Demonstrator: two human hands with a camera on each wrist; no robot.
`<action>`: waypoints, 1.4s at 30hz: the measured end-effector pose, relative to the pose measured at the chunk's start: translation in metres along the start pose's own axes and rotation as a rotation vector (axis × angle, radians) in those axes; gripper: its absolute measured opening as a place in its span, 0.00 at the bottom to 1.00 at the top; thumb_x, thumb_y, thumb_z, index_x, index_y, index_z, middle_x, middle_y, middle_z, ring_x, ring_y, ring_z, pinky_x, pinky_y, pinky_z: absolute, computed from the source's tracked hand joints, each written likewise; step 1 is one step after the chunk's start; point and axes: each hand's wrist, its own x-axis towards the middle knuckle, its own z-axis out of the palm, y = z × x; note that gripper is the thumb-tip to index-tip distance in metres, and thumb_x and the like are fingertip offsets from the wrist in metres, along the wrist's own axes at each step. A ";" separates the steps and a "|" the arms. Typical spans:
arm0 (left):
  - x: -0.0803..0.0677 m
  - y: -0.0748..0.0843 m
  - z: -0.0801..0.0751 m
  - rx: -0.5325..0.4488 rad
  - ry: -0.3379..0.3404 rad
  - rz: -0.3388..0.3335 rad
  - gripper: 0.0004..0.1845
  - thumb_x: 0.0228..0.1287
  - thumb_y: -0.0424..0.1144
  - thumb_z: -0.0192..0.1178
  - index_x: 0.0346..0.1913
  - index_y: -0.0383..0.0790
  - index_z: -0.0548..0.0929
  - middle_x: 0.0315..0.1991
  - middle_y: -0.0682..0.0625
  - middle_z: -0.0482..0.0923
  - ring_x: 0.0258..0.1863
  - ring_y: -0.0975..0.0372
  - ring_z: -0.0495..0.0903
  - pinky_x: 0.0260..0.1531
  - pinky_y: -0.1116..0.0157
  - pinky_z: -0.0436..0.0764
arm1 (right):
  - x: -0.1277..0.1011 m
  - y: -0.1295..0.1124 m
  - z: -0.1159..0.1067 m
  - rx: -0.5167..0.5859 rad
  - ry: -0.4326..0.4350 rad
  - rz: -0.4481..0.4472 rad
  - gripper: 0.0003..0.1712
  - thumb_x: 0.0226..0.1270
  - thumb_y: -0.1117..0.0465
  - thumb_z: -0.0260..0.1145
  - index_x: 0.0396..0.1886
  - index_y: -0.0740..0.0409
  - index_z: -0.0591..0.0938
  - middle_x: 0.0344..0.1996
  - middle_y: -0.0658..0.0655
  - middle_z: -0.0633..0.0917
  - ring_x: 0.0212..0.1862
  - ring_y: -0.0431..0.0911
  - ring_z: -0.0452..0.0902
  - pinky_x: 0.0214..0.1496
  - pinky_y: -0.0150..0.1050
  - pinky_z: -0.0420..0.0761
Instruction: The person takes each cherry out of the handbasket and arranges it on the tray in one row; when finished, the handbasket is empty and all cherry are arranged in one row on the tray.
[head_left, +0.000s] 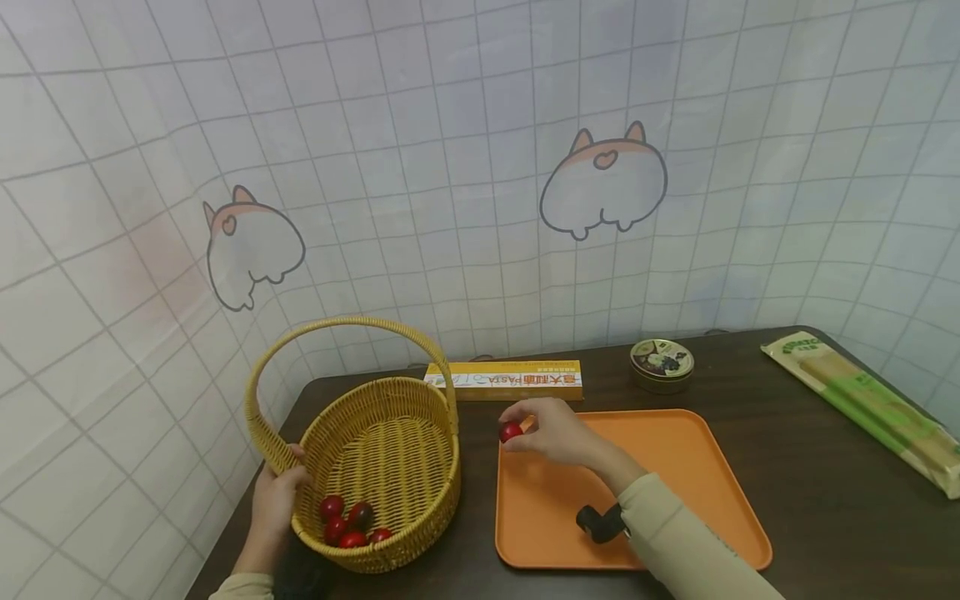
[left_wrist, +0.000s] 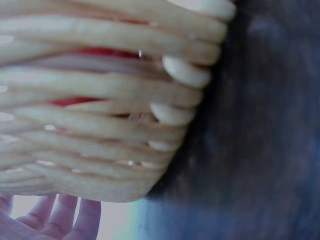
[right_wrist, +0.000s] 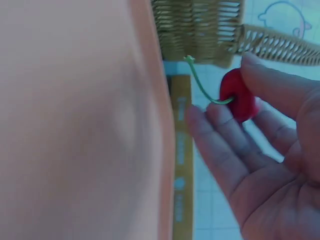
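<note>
A red cherry (head_left: pixel 511 431) with a thin green stem (right_wrist: pixel 202 90) is pinched between the thumb and fingers of my right hand (head_left: pixel 558 433), above the far left corner of the orange tray (head_left: pixel 667 475). My left hand (head_left: pixel 272 500) grips the yellow wicker basket (head_left: pixel 397 458) on its left side, where the arched handle (head_left: pixel 352 321) meets the rim. Several red cherries (head_left: pixel 334 529) lie together at the near side inside the basket, one of them darker. In the left wrist view, red shows through gaps in the weave (left_wrist: pixel 100 125).
Behind the tray lies a yellow pasta box (head_left: pixel 506 381), with a round tin (head_left: pixel 662 362) to its right. A green and clear packet (head_left: pixel 862 400) rests along the right edge of the dark table (head_left: pixel 817 508). A grid-patterned curtain (head_left: pixel 480 208) hangs behind everything.
</note>
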 end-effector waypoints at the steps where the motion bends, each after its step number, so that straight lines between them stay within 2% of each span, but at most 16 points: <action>1: 0.000 0.000 0.000 -0.001 -0.004 0.004 0.18 0.59 0.26 0.48 0.53 0.34 0.67 0.45 0.46 0.64 0.39 0.62 0.68 0.38 0.68 0.69 | 0.000 0.003 0.000 -0.016 -0.004 0.016 0.19 0.57 0.58 0.74 0.49 0.56 0.83 0.44 0.53 0.83 0.39 0.44 0.79 0.37 0.37 0.78; 6: 0.001 -0.001 -0.001 -0.004 -0.019 0.014 0.17 0.59 0.26 0.48 0.53 0.34 0.66 0.45 0.46 0.64 0.40 0.61 0.68 0.38 0.68 0.70 | 0.000 0.015 0.002 -0.029 -0.031 0.122 0.18 0.55 0.57 0.75 0.45 0.56 0.83 0.39 0.50 0.83 0.35 0.43 0.76 0.35 0.38 0.77; 10: 0.001 -0.001 0.000 -0.007 -0.032 0.010 0.18 0.60 0.26 0.46 0.54 0.34 0.65 0.47 0.45 0.63 0.44 0.57 0.68 0.39 0.68 0.71 | 0.000 0.020 0.004 -0.037 -0.052 0.151 0.16 0.53 0.57 0.76 0.40 0.57 0.84 0.34 0.49 0.83 0.34 0.43 0.74 0.36 0.38 0.75; 14: 0.002 -0.001 -0.001 -0.003 -0.038 0.016 0.17 0.60 0.26 0.46 0.54 0.34 0.64 0.48 0.43 0.63 0.44 0.56 0.68 0.38 0.68 0.71 | 0.001 0.024 0.008 -0.040 -0.063 0.136 0.15 0.53 0.58 0.76 0.39 0.57 0.83 0.33 0.48 0.83 0.35 0.43 0.74 0.38 0.38 0.74; 22: 0.003 -0.002 -0.003 0.034 -0.032 -0.002 0.17 0.61 0.27 0.47 0.54 0.35 0.65 0.50 0.43 0.64 0.42 0.61 0.68 0.38 0.70 0.70 | 0.002 0.024 0.016 -0.055 -0.054 0.115 0.13 0.53 0.59 0.76 0.37 0.56 0.85 0.33 0.48 0.84 0.34 0.42 0.74 0.37 0.38 0.75; 25: 0.002 -0.002 -0.004 0.037 -0.037 -0.004 0.17 0.61 0.27 0.47 0.54 0.35 0.65 0.51 0.43 0.63 0.43 0.60 0.68 0.39 0.70 0.70 | 0.002 0.024 0.018 -0.071 -0.049 0.105 0.13 0.53 0.59 0.76 0.38 0.56 0.85 0.34 0.48 0.84 0.35 0.41 0.75 0.38 0.38 0.75; 32: -0.002 -0.002 -0.006 0.111 -0.042 0.027 0.18 0.63 0.29 0.45 0.56 0.36 0.65 0.51 0.39 0.65 0.43 0.57 0.68 0.38 0.66 0.72 | 0.001 0.022 0.020 -0.084 -0.045 0.092 0.16 0.54 0.57 0.76 0.41 0.57 0.84 0.37 0.49 0.84 0.38 0.42 0.77 0.42 0.41 0.77; 42: -0.001 -0.003 -0.003 0.087 -0.037 0.035 0.17 0.63 0.29 0.45 0.55 0.35 0.65 0.49 0.40 0.64 0.43 0.56 0.67 0.40 0.64 0.70 | 0.002 0.026 0.014 -0.091 -0.092 0.061 0.20 0.53 0.56 0.76 0.45 0.56 0.83 0.39 0.49 0.84 0.40 0.42 0.78 0.43 0.41 0.77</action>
